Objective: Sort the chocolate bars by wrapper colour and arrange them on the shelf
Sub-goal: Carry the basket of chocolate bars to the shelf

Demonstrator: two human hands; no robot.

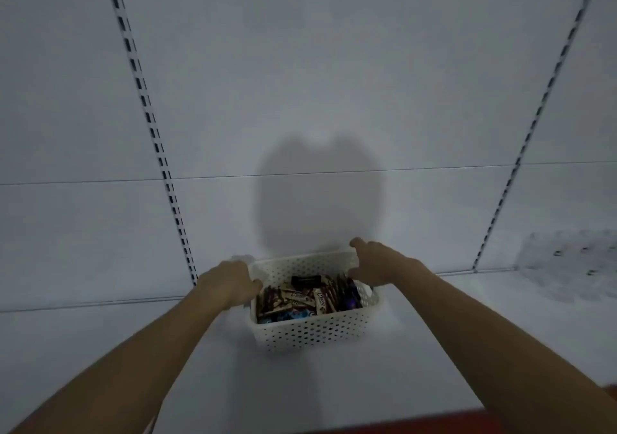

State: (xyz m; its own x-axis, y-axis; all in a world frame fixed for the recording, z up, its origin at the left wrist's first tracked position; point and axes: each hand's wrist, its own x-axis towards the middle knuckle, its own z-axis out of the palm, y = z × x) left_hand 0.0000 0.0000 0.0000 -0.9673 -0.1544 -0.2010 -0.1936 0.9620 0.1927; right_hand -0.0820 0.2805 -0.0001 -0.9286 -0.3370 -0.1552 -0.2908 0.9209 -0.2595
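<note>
Left hand and right hand each curl fingers over opposite rims of the white perforated plastic basket, likely to steady or position it on the pale flat shelf board, with the brown, cream and blue-wrapped chocolate bars heaped unsorted inside.

Both arms are bare and extend forward, converging from the lower corners toward centre.

Left arm: the forearm rises from the lower left with the wrist straight. The left grip clamps the left rim of the basket. The thumb is hooked over the rim to the inside, and the fingers are curled on the outer side.

Right arm: the forearm rises from the lower right. The right grip clamps the right rim near the far corner, thumb inside, fingers stretched toward that corner.

The backs of both grips face upward.
</note>
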